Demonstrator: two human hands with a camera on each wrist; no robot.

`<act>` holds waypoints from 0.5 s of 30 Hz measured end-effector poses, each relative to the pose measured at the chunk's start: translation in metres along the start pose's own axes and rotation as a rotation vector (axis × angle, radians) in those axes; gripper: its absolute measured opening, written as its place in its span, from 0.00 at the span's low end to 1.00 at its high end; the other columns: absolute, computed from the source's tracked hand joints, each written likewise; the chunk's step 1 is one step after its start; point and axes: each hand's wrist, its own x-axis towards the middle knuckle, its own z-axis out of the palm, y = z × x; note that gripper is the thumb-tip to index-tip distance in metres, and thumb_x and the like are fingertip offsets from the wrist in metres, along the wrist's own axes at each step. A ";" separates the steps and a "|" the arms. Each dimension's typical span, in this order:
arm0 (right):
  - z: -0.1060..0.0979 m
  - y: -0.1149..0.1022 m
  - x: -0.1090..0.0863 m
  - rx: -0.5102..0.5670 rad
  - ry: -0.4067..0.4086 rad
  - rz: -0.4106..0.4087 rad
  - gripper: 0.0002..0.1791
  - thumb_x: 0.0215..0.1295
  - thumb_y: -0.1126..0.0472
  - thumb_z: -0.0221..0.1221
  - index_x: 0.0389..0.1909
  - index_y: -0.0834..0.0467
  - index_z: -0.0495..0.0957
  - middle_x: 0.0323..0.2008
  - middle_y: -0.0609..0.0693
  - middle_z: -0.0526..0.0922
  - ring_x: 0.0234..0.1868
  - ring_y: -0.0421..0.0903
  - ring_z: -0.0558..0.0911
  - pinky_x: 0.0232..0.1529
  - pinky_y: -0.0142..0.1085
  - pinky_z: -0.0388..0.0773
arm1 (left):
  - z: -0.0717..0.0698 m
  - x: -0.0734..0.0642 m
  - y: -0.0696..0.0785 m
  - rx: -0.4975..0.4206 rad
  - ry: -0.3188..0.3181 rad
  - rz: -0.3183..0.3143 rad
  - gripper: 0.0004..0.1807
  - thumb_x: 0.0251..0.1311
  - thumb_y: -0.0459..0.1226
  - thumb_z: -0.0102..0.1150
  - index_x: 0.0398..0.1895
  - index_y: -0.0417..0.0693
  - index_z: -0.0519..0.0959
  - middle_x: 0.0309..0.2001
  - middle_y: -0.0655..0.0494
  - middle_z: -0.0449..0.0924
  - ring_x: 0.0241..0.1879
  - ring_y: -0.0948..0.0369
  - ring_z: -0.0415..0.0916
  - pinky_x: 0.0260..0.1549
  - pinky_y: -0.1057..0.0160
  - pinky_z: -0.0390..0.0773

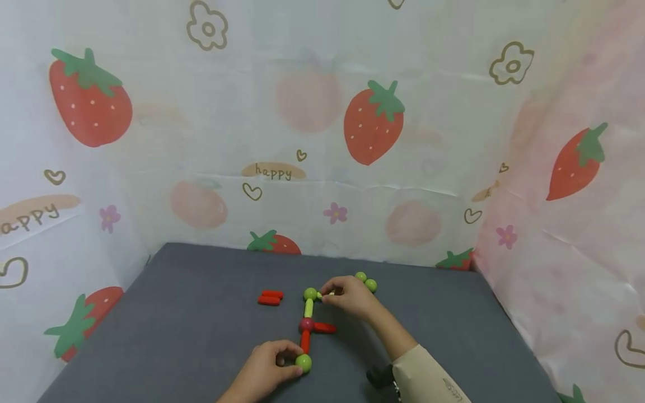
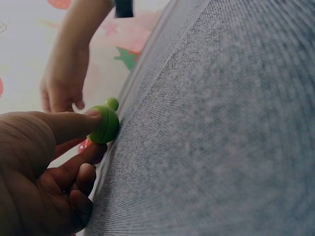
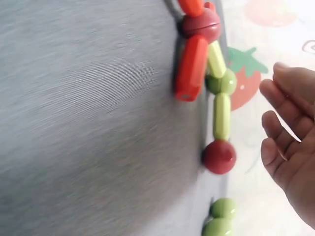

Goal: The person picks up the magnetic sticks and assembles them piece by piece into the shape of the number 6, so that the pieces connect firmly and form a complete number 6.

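Observation:
A joined figure of balls and sticks lies on the table. My left hand (image 1: pixel 264 364) pinches the green ball (image 1: pixel 303 364) at its near end between thumb and finger. From there a red stick (image 1: pixel 305 342) runs to a dark red ball (image 1: pixel 306 325), which has another red stick (image 1: pixel 325 328) pointing right. Beyond it, a light green stick (image 1: pixel 309 308) leads to a second green ball (image 1: pixel 309 294). My right hand (image 1: pixel 353 296) is beside the far branch. In the right wrist view, its fingers are relaxed, apart from a light green stick (image 3: pixel 222 117) ending in a red ball (image 3: pixel 219 157).
Two loose red sticks (image 1: pixel 269 301) lie side by side left of the figure. Two green balls (image 1: pixel 370 285) are together behind my right hand. A strawberry-print cloth (image 1: pixel 312 196) hangs at the back and sides of the dark grey table (image 1: pixel 201 313).

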 end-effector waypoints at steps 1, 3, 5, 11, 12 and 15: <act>-0.001 -0.004 0.004 -0.007 -0.007 -0.006 0.10 0.69 0.58 0.67 0.47 0.56 0.87 0.40 0.44 0.85 0.35 0.42 0.80 0.35 0.36 0.78 | 0.000 0.000 0.000 0.006 0.002 0.000 0.15 0.53 0.46 0.78 0.44 0.58 0.87 0.43 0.62 0.87 0.33 0.59 0.74 0.31 0.61 0.71; -0.001 -0.011 0.013 -0.018 -0.020 -0.012 0.10 0.70 0.58 0.66 0.48 0.55 0.87 0.40 0.43 0.85 0.35 0.42 0.79 0.35 0.36 0.78 | -0.001 -0.001 -0.001 0.008 0.003 -0.003 0.15 0.53 0.47 0.77 0.44 0.59 0.87 0.43 0.62 0.87 0.33 0.59 0.73 0.31 0.61 0.71; 0.001 -0.017 0.021 -0.030 -0.029 -0.025 0.09 0.70 0.57 0.66 0.48 0.51 0.87 0.40 0.42 0.85 0.35 0.42 0.79 0.35 0.37 0.78 | -0.001 -0.001 -0.001 0.012 0.007 0.001 0.16 0.53 0.47 0.77 0.44 0.59 0.87 0.43 0.62 0.87 0.32 0.59 0.73 0.31 0.61 0.70; 0.017 -0.024 0.046 -0.071 -0.051 -0.046 0.08 0.68 0.55 0.67 0.47 0.46 0.87 0.41 0.39 0.85 0.36 0.39 0.78 0.37 0.35 0.77 | 0.001 -0.002 -0.002 -0.005 0.001 0.007 0.16 0.54 0.47 0.77 0.45 0.58 0.87 0.40 0.62 0.86 0.29 0.58 0.72 0.28 0.62 0.70; 0.021 -0.026 0.050 -0.078 -0.055 -0.050 0.09 0.68 0.55 0.67 0.47 0.47 0.87 0.41 0.39 0.86 0.37 0.39 0.78 0.38 0.35 0.77 | 0.000 -0.002 -0.001 -0.008 -0.001 0.004 0.16 0.54 0.47 0.77 0.46 0.58 0.87 0.39 0.62 0.86 0.29 0.58 0.72 0.28 0.62 0.70; 0.032 -0.029 0.060 -0.104 -0.063 -0.065 0.11 0.68 0.56 0.68 0.49 0.51 0.88 0.43 0.41 0.86 0.38 0.39 0.78 0.39 0.34 0.77 | -0.001 -0.002 0.000 -0.011 -0.006 -0.002 0.16 0.55 0.47 0.76 0.46 0.58 0.87 0.38 0.61 0.84 0.29 0.58 0.72 0.29 0.61 0.69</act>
